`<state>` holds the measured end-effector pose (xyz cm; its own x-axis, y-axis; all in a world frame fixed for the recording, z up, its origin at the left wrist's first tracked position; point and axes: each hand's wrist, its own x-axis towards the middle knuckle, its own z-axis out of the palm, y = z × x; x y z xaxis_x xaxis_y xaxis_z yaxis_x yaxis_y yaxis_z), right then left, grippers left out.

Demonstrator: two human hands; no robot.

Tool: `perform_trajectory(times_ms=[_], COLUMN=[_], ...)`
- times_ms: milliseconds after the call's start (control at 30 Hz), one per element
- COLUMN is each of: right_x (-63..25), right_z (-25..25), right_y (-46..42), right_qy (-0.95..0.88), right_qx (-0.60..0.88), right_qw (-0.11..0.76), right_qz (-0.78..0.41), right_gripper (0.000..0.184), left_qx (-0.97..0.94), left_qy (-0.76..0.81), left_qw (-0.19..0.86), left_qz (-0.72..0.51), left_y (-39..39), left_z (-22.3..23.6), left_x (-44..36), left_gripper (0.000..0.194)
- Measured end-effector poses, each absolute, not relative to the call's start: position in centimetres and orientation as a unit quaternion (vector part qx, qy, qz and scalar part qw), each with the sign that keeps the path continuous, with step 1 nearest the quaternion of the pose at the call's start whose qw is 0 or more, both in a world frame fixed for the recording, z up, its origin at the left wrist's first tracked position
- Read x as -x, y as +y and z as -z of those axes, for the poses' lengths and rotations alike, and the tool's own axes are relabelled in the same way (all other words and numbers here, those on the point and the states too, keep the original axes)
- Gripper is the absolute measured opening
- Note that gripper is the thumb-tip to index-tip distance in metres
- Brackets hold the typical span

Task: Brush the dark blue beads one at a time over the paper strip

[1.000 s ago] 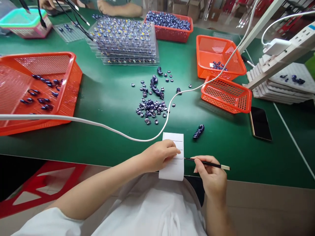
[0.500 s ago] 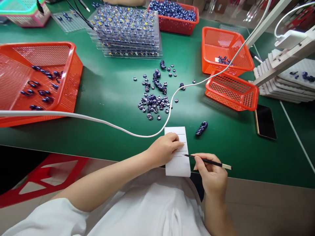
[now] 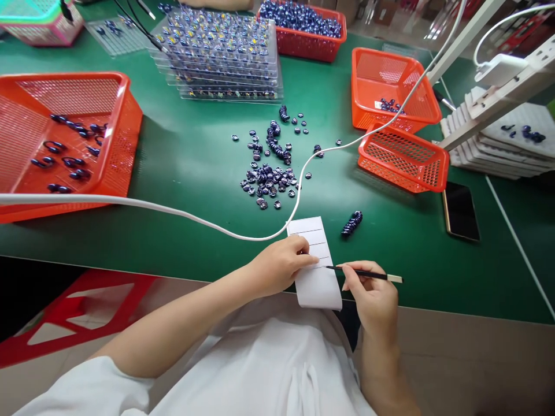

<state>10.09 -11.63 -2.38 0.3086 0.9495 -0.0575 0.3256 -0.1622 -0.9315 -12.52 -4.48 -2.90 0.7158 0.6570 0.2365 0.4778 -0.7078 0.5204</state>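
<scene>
A white paper strip (image 3: 318, 289) with dark cross lines lies over the table's front edge, its lower end curling down. My left hand (image 3: 281, 263) rests on the strip with curled fingers, thumb and forefinger pressing it near the lines. In a pen-like grip, my right hand (image 3: 370, 292) holds slim black tweezers (image 3: 366, 272) with a pale rear end. Their fine tip touches or hovers just over a line beside my left fingers; I cannot tell which. Beyond the strip lies a short stack of shiny dark beads (image 3: 351, 224).
Loose dark beads (image 3: 269, 180) are scattered mid-table. A white cable (image 3: 225, 232) crosses before them. Orange baskets stand left (image 3: 134, 127) and right (image 3: 427, 121), near a phone (image 3: 461, 211). Behind are stacked clear trays (image 3: 234, 92) and a bead-filled red basket (image 3: 307, 47).
The paper strip has turned slightly, its far end tilting left and its near end swinging right. Both hands have shifted a little with it, and the tweezers stay near the same line.
</scene>
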Motion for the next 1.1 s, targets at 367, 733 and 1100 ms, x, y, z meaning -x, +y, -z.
perform_trajectory(times_ms=[367,733,1100], right_x=[-10.05,-10.18,-10.02], right_z=[2.37,2.23,1.77], right_y=[-11.37,-10.97,-10.98], right_qy=[-0.474,-0.473,-0.468], right_qx=[0.680,0.678,0.655], right_qw=[0.430,0.423,0.470], right_qz=[-0.359,-0.372,-0.362], right_gripper=[0.021,0.018,0.012], left_qx=[-0.938,-0.936,-0.929], left_qy=[0.279,0.278,0.286], left_qw=[0.130,0.126,0.131], left_qz=[-0.156,-0.177,-0.193], left_y=[-4.65,-4.76,-4.88], left_z=[2.78,3.28,3.49], left_x=[12.32,12.33,12.36], left_gripper=[0.041,0.039,0.042])
